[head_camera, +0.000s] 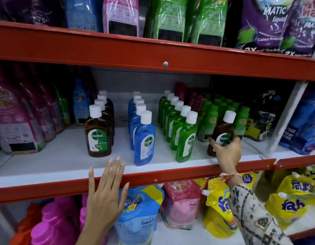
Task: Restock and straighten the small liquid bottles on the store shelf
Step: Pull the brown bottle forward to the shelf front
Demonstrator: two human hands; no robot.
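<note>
Currently right hand (pixel 227 152) grips a brown bottle (pixel 222 133) (white-capped) at the shelf (pixel 64 167) right; left hand (pixel 107 190) lies flat, fingers spread, empty.

Big purple soap bags (pixel 270 23) sit up top. Yellow pouches (pixel 293 200) and a pink pouch (pixel 181 204) sit down low.

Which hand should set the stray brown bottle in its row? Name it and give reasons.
Right. The right hand already grips the stray brown bottle beside the green row; the left hand is open and empty at the shelf edge.
</note>
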